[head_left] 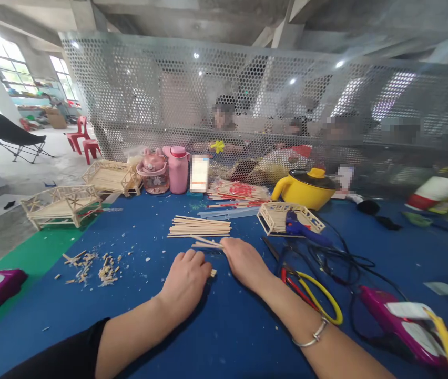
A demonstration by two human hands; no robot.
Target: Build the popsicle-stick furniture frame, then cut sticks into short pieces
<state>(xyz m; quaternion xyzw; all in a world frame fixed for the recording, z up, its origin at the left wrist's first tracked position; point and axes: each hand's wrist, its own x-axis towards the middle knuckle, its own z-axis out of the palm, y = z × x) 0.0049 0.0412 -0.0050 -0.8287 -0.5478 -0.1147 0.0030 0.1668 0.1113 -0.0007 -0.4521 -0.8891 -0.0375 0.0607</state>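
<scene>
Curled with its back up, my left hand (pixel 186 276) rests low over the blue table; pale ends of short wooden sticks (pixel 213 273) show beside its thumb, and the rest is hidden under the hand. My right hand (pixel 243 258) is closed, fingers pinching a few thin wooden sticks (pixel 207 243) that point left. Just beyond both hands lies a row of longer wooden sticks (pixel 199 227), side by side. To the right of my right hand are scissors (pixel 298 287) with red and yellow handles and a small hexagonal stick frame (pixel 273 221) with a blue glue gun (pixel 306 230) on it.
Wood scraps (pixel 93 267) lie at left, below two stick-built models (pixel 64 204). At the back stand a pink flask (pixel 177 171), a phone (pixel 199 173) and a yellow pot (pixel 305 190), before a perforated metal screen (pixel 137 95). Black cables (pixel 338 263) and a purple device (pixel 405 326) occupy the right.
</scene>
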